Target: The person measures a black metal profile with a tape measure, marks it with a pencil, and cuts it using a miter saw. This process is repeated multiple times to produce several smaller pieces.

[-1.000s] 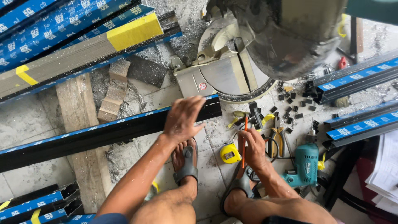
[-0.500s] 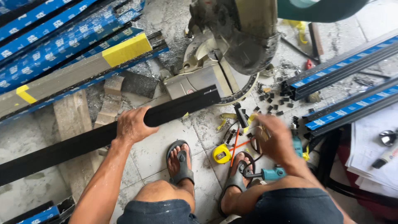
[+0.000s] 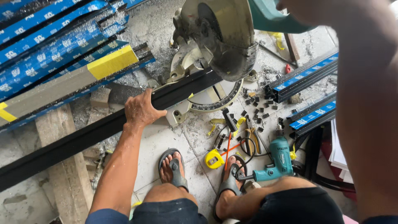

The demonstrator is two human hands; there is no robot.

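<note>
My left hand (image 3: 141, 110) presses down on a long black metal profile (image 3: 83, 139), fingers curled over its far edge. The profile lies slantwise across the base of a mitre saw (image 3: 195, 62), and its right end reaches under the grey blade guard (image 3: 224, 37). My right arm rises along the right side of the view. My right hand (image 3: 306, 10) sits at the top edge on the saw's teal handle (image 3: 269, 18); its fingers are mostly cut off by the frame. My feet in sandals (image 3: 174, 168) rest on the tiled floor below.
Blue-filmed profiles (image 3: 45, 54) are stacked at the upper left, and more (image 3: 304, 79) lie at the right. On the floor are a yellow tape measure (image 3: 214, 159), a teal drill (image 3: 277, 159), an orange pencil (image 3: 227, 151), pliers (image 3: 253, 141) and several small black offcuts (image 3: 257, 112). A wooden plank (image 3: 62, 174) lies under the black profile.
My right hand left the tools on the floor and rose to the saw handle. My left hand slid left along the black profile, whose end now sits under the blade guard.
</note>
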